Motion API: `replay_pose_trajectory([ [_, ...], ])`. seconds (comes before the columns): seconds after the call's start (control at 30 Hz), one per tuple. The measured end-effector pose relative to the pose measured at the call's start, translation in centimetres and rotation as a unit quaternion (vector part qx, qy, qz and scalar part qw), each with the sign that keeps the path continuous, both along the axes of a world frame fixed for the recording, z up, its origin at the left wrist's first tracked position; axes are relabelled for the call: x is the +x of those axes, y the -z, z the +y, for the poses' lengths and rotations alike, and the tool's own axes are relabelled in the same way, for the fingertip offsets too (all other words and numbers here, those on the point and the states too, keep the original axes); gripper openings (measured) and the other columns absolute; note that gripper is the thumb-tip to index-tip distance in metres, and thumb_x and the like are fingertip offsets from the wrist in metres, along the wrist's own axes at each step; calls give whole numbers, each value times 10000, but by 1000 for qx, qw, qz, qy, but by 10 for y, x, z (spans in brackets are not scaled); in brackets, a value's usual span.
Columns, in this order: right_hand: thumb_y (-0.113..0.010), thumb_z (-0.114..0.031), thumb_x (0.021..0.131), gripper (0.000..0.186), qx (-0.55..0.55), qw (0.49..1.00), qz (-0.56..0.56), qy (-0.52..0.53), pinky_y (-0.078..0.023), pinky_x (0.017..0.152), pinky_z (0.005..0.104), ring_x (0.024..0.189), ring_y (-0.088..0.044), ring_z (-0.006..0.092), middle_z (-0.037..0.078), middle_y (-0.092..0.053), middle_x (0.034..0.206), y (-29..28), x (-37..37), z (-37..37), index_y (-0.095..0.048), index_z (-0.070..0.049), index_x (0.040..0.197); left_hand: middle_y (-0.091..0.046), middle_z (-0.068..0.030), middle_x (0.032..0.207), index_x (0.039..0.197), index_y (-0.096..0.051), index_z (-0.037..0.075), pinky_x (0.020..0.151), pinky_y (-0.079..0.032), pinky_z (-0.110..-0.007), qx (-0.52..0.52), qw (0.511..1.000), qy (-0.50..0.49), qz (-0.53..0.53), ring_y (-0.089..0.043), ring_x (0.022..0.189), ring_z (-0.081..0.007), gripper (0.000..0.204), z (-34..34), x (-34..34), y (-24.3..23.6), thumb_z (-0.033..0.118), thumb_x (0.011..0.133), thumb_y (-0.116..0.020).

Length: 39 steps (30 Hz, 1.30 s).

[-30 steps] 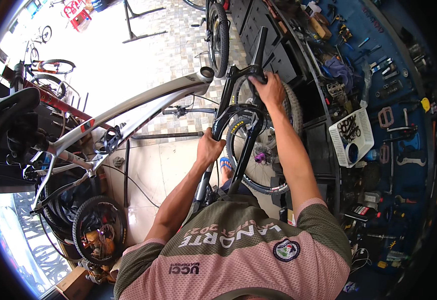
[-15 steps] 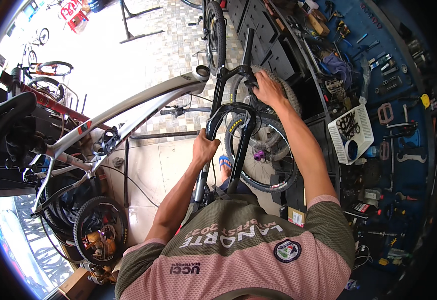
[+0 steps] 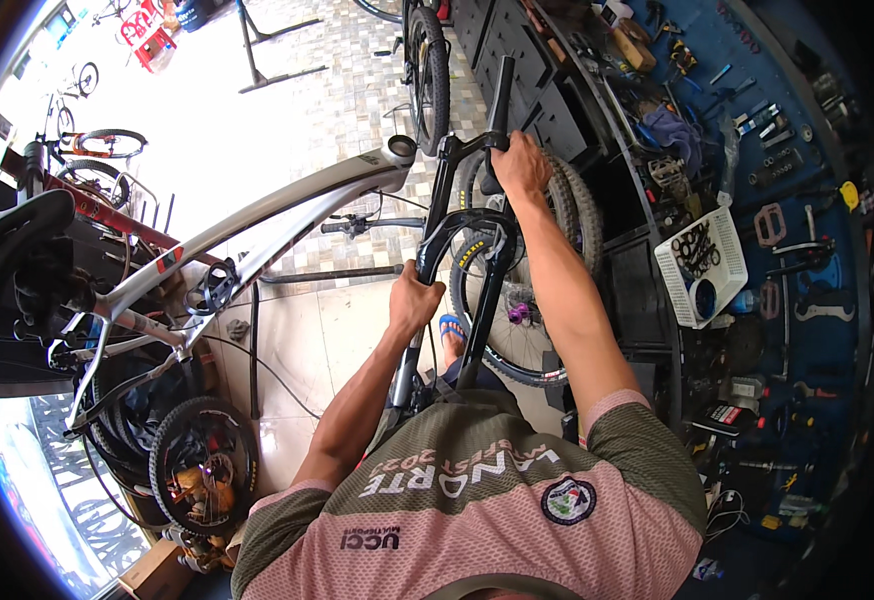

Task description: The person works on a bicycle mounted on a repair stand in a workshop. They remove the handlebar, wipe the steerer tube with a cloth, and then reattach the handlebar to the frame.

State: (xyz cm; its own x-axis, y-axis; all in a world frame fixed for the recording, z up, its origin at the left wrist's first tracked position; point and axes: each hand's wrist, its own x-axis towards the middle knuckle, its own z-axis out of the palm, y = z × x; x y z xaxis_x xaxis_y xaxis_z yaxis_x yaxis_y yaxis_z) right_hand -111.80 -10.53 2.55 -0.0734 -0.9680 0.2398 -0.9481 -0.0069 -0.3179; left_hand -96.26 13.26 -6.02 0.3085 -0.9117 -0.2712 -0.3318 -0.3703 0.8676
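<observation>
A black suspension fork (image 3: 467,218) stands in front of my body, its steerer tube (image 3: 501,95) pointing away from me. My left hand (image 3: 418,300) is closed around the fork's left lower leg. My right hand (image 3: 522,162) is closed at the right side of the fork crown (image 3: 470,148), near the base of the steerer; its fingertips are partly hidden. Left of the fork is a silver bicycle frame (image 3: 287,213), its head tube (image 3: 400,150) empty and close to the crown, though apart from it.
A bicycle wheel (image 3: 517,345) stands behind the fork. On the right, a workbench holds a white basket (image 3: 702,265) of small black parts, pedals (image 3: 770,225) and many tools. Black drawers (image 3: 517,65) line its side. A handlebar (image 3: 372,224) lies beyond the frame.
My right hand has moved slightly left and up, and its fingers now wrap more closely at the crown. The left hand keeps its grip on the fork leg.
</observation>
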Motion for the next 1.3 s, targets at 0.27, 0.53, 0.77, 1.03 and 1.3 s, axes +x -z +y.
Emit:
replay_pose_trajectory([
  [0.27,-780,-416,902,448,49,980,-20,-191,-552,928,503,1107,-682,400,164,-696,1161,23,-24,-31,-620,-49,1102,-700,-293,814,997,-582,-30,771,-538,-512,42,999,-1,-2,-703,805,-477,368,6,4,-7,225,756,-693],
  [0.53,-755,-270,885,402,92,974,83,-192,-548,956,503,1157,-675,403,192,-698,1197,-11,-7,-13,-625,-44,1191,-694,-280,796,944,-570,-38,758,-535,-496,41,999,-14,20,-704,772,-437,351,5,12,5,234,759,-695],
  [0.77,-721,-318,941,337,172,975,10,-143,-539,970,507,1185,-657,447,201,-740,1119,-26,-50,10,-761,-25,1104,-678,-243,765,961,-578,-39,735,-531,-477,36,998,-27,44,-673,722,-399,379,-1,17,16,250,746,-698],
  [1.03,-602,-489,1036,477,-45,990,42,-127,-526,768,558,816,-671,473,201,-740,928,-49,-111,38,-758,-39,1018,-675,-256,783,957,-571,-40,746,-527,-475,33,999,-2,34,-675,746,-404,373,-3,13,5,247,750,-688],
  [1.3,-590,-507,1069,457,125,739,-661,-35,-574,687,344,877,-721,194,65,-712,917,-48,-120,42,-677,-60,1107,-665,-250,778,949,-567,-35,746,-523,-476,28,999,17,32,-667,748,-403,368,-7,5,3,250,752,-692],
])
